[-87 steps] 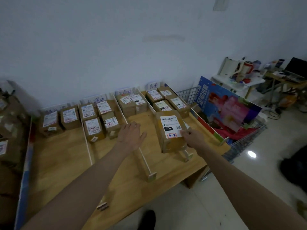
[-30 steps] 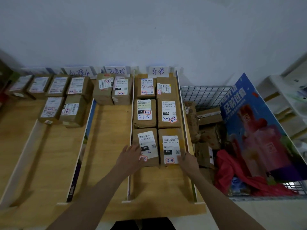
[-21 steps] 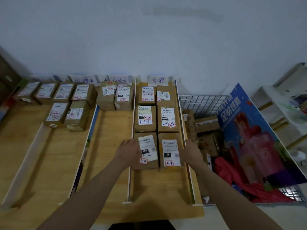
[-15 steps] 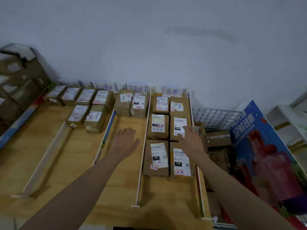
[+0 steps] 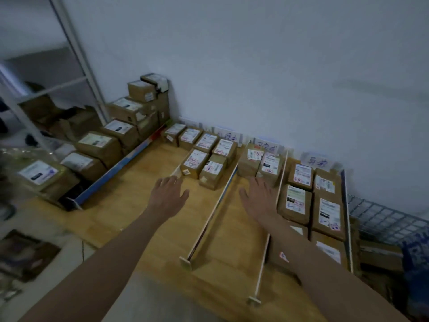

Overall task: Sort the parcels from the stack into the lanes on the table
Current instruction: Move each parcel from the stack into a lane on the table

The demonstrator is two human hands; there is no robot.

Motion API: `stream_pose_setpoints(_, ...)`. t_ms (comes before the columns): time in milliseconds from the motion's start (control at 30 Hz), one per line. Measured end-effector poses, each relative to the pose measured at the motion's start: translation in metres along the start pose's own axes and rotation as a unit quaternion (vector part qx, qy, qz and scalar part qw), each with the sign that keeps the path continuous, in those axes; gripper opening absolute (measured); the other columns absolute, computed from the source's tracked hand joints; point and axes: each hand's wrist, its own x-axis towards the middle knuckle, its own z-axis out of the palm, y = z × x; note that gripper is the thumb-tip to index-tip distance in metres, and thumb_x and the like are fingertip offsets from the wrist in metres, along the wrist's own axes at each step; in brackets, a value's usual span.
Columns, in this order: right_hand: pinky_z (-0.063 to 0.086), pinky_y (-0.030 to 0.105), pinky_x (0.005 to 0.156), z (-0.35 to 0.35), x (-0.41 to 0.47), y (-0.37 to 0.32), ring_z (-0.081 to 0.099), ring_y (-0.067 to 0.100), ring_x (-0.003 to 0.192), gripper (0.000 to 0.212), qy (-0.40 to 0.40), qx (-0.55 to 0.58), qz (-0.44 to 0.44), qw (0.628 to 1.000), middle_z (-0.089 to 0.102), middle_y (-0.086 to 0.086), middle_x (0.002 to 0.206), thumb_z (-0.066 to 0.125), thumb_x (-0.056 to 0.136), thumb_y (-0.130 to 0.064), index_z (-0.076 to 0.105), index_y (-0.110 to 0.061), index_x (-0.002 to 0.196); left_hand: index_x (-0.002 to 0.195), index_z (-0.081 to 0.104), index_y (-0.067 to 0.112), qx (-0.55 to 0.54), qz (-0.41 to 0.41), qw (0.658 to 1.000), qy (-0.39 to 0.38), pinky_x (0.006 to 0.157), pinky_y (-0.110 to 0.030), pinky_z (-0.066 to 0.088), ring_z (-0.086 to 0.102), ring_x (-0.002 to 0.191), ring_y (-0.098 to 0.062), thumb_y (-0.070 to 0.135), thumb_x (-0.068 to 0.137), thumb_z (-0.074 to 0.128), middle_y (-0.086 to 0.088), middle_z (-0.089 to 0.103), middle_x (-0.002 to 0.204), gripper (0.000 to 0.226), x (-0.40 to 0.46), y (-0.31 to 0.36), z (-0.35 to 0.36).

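A stack of brown cardboard parcels (image 5: 99, 145) with white labels rises in steps at the left, beyond a blue divider (image 5: 120, 168). The wooden table (image 5: 144, 205) is split into lanes by white strips. The rightmost lane holds several parcels (image 5: 327, 212) in two rows. The lane beside it has two parcels (image 5: 269, 166) at the far end. Further left, several parcels (image 5: 204, 154) sit near the wall. My left hand (image 5: 168, 194) hovers with fingers spread over the table. My right hand (image 5: 260, 196) is spread too, above the second lane from the right. Neither holds anything.
Handwritten lane labels (image 5: 267, 146) stand against the white wall. A wire basket (image 5: 380, 219) with more boxes sits right of the table. A metal shelf frame (image 5: 69, 66) stands behind the stack. Dark items (image 5: 25, 254) lie on the floor at the left.
The parcel my right hand carried now lies in the rightmost lane. Both hands have let go and drawn off to the left, and my view has swung left toward the stack.
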Motion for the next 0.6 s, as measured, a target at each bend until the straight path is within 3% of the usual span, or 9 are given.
stream_pose_setpoints(267, 0.037, 0.043, 0.108, 0.055, 0.0, -0.143, 0.041, 0.028, 0.132, 0.044, -0.038, 0.01, -0.015, 0.999, 0.045, 0.006, 0.14, 0.041, 0.101, -0.04, 0.045, -0.015, 0.137, 0.148, 0.039, 0.016, -0.013, -0.041, 0.999, -0.017, 0.119, -0.041, 0.019, 0.031, 0.143, -0.023, 0.048, 0.103, 0.032, -0.005, 0.036, 0.155, 0.055, -0.031, -0.148, -0.009)
stream_pose_setpoints(600, 0.035, 0.042, 0.11, 0.112, 0.019, -0.277, 0.04, 0.027, 0.134, 0.049, -0.061, 0.011, -0.067, 0.996, 0.044, 0.007, 0.144, 0.043, 0.101, -0.037, 0.04, -0.015, 0.145, 0.137, 0.048, 0.017, -0.02, -0.093, 0.995, 0.008, 0.12, -0.043, 0.022, 0.04, 0.136, -0.022, 0.048, 0.102, 0.036, -0.003, 0.048, 0.143, 0.048, -0.038, -0.29, -0.006)
